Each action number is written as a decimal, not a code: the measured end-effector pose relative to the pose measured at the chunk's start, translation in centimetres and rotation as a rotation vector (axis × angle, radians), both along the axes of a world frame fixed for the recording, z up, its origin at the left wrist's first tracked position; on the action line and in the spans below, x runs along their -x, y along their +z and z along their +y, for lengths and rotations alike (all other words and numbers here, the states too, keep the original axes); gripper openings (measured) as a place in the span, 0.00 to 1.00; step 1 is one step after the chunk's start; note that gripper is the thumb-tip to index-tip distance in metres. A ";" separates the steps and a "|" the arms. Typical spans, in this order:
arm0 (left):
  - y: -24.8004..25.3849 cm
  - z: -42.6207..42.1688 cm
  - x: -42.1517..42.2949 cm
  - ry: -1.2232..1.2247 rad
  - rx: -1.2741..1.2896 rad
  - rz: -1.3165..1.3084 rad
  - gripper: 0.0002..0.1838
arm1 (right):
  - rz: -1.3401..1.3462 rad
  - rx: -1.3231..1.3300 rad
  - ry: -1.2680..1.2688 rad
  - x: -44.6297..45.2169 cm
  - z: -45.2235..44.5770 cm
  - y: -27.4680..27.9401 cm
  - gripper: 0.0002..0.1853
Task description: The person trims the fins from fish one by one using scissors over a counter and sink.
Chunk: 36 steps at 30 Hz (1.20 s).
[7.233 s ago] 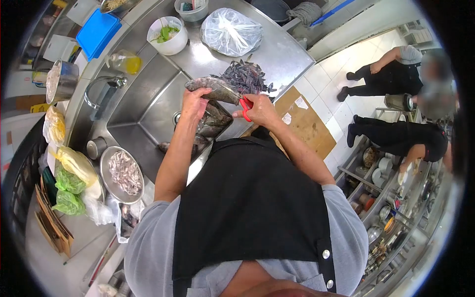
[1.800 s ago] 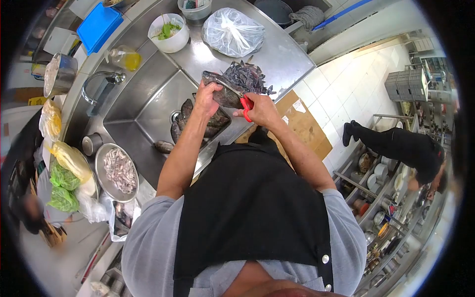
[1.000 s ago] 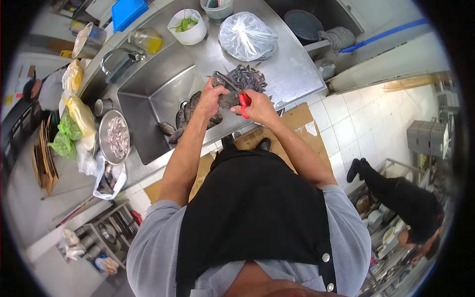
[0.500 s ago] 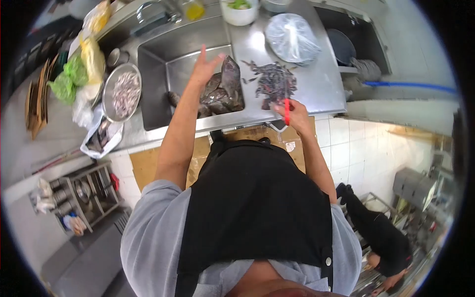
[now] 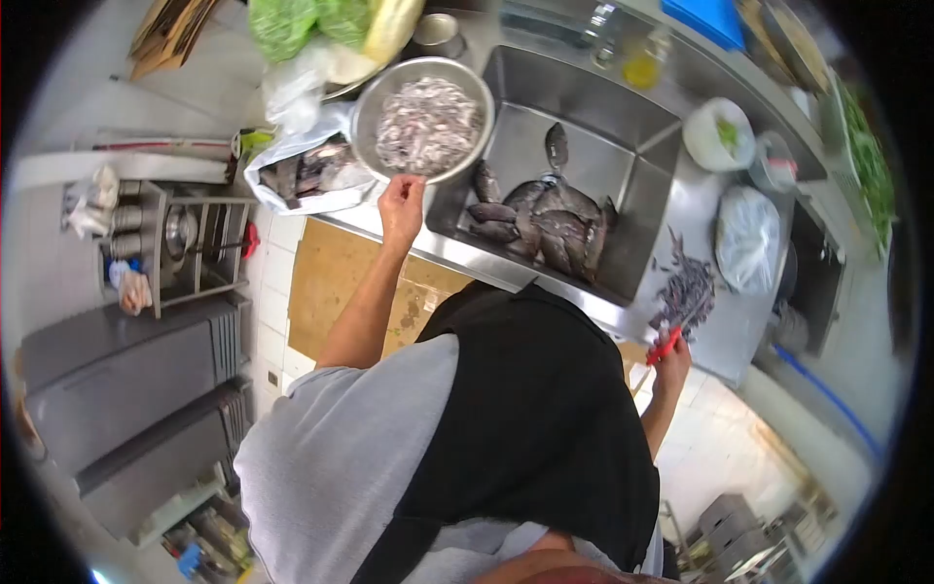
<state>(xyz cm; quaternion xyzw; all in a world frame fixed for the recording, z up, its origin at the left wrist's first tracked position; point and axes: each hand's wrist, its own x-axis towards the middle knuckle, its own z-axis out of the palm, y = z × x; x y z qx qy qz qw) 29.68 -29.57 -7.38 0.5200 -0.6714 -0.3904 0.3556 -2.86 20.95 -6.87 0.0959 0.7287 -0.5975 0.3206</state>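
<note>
My left hand is closed at the near rim of a metal bowl full of small pale pieces. To its left a white plastic bag holds dark fish parts. On the right, my right hand grips red-handled scissors, whose blades point over a pile of dark fin-like scraps on the steel counter. Between my hands, several dark fish lie in the sink, none of them touched by either hand.
A tied clear bag, a white tub and a smaller container stand on the right counter. Behind the sink are a faucet and a yellow liquid bottle. Cardboard covers the floor. Metal shelving stands at left.
The view has swung left. The fish held earlier was released into the sink; my left hand opened, then moved left to the bowl and closed. My right hand kept the scissors.
</note>
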 end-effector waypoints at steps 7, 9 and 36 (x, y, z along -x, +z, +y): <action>0.2 -15.0 -12.9 0.330 0.436 -0.505 0.07 | -0.018 -0.049 -0.022 1.0 -2.8 -0.1 0.17; 0.7 -17.8 -13.7 0.096 0.483 -0.663 0.10 | 0.060 -0.105 0.076 1.7 -4.7 0.6 0.16; 0.9 -26.0 -10.6 -0.307 0.092 -1.030 0.21 | 0.205 -0.202 0.282 2.6 -13.1 3.7 0.21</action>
